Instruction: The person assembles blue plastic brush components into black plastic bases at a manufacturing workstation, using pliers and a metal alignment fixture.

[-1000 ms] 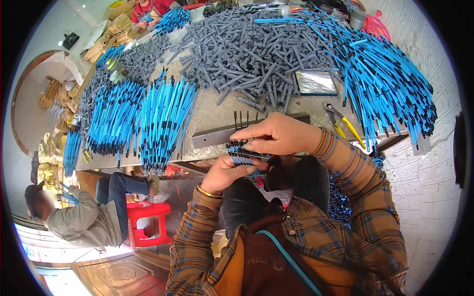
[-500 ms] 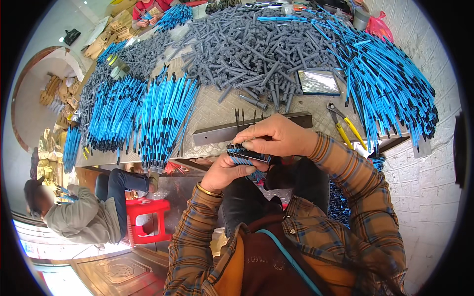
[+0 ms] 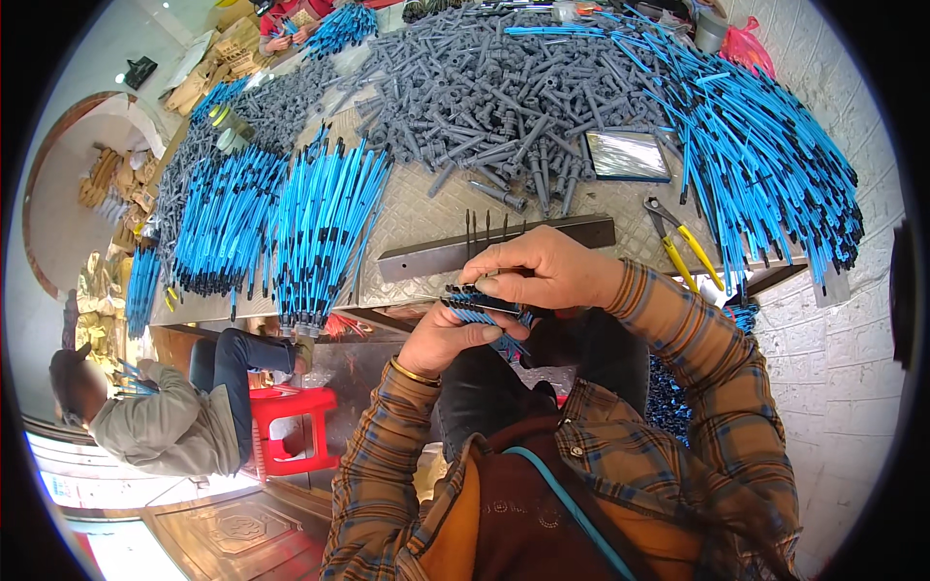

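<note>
Both hands are at the near table edge: left hand (image 3: 448, 337) grips a small bundle of blue tubes (image 3: 481, 310) from below, thumb across it, while the right hand (image 3: 538, 271) pinches the bundle's black-tipped end from above. The bundle sits just in front of a dark metal bar (image 3: 436, 258) with upright pins. Grey fittings (image 3: 504, 92) are heaped mid-table, blue tubes (image 3: 291, 223) fanned left and right, yellow-handled pliers (image 3: 683, 242) beside the right wrist, a seated person (image 3: 165, 416) at lower left.
</note>
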The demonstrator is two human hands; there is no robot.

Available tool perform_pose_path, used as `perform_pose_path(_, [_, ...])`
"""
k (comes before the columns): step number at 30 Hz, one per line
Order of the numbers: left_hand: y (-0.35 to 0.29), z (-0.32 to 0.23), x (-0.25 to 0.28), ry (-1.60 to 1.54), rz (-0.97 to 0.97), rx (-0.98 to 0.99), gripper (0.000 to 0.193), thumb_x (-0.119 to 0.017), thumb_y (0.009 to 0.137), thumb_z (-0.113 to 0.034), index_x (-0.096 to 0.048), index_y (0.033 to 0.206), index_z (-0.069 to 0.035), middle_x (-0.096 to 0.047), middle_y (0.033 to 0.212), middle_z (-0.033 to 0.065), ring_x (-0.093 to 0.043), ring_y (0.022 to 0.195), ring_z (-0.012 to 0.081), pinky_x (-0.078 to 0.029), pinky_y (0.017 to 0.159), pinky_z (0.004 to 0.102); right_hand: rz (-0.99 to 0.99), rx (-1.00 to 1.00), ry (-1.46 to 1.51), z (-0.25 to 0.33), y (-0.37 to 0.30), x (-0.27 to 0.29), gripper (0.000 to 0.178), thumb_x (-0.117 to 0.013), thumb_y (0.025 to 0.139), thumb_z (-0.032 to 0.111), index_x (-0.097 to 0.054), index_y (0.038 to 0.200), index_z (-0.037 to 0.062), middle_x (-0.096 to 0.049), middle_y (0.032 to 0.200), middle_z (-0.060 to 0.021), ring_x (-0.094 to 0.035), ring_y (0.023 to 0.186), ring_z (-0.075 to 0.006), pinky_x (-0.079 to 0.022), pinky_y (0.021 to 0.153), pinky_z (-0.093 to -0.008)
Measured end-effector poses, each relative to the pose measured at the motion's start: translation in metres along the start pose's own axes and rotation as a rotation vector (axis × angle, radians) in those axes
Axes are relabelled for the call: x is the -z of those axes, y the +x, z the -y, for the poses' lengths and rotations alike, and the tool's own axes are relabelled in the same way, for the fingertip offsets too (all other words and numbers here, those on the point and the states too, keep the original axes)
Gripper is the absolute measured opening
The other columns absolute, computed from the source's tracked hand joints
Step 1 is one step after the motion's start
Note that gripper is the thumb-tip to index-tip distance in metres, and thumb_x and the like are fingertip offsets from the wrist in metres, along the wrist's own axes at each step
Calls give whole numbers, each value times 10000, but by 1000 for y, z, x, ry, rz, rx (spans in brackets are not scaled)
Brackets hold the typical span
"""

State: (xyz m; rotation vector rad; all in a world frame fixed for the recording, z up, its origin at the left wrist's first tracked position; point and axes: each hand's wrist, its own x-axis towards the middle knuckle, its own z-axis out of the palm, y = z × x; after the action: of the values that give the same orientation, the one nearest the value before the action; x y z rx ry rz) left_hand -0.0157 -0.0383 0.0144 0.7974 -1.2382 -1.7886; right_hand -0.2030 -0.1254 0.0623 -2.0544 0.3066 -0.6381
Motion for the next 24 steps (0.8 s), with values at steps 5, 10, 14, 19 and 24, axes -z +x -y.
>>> perform_pose_path(5, [8,-7,0,54,-36,41,187,-567,827,-43,-620,1004,-14,-648,957,81,-571,956,156,-429,856,287,78,-100,-105,11,7,11,281,-533,855,254,-590,1074,88,-635,853,-110,-617,706,-205,-464,614,-294])
perform_pose_path(10, [4,-14,-7,118,-44,-38,197,-559,838,-47,-616,1023,-11,-642,982,74,-565,958,144,-434,849,284,55,128,-346,16,9,17,291,-563,841,237,-579,1095,96,-625,903,-103,-605,729,-218,-471,628,-302])
perform_pose_path(14, [6,6,2,213,-25,-13,217,-551,854,-59,-602,1058,-7,-633,1015,57,-554,962,127,-442,835,275,76,148,-319,8,10,19,288,-557,836,245,-585,1090,112,-616,845,-115,-607,706,-242,-469,612,-319])
perform_pose_path(19, [4,3,-2,136,-33,17,212,-547,859,-60,-596,1058,-5,-635,1007,65,-565,950,134,-448,830,278,-64,17,-431,32,2,2,246,-551,824,214,-586,1048,119,-603,763,-116,-600,667,-290,-466,572,-357])
perform_pose_path(24, [-1,9,-3,99,-63,45,203,-561,850,-65,-593,1038,4,-633,1010,84,-576,960,163,-451,845,304,-123,-29,-642,39,-1,-7,204,-537,820,183,-570,1013,127,-597,728,-110,-588,654,-311,-461,547,-370])
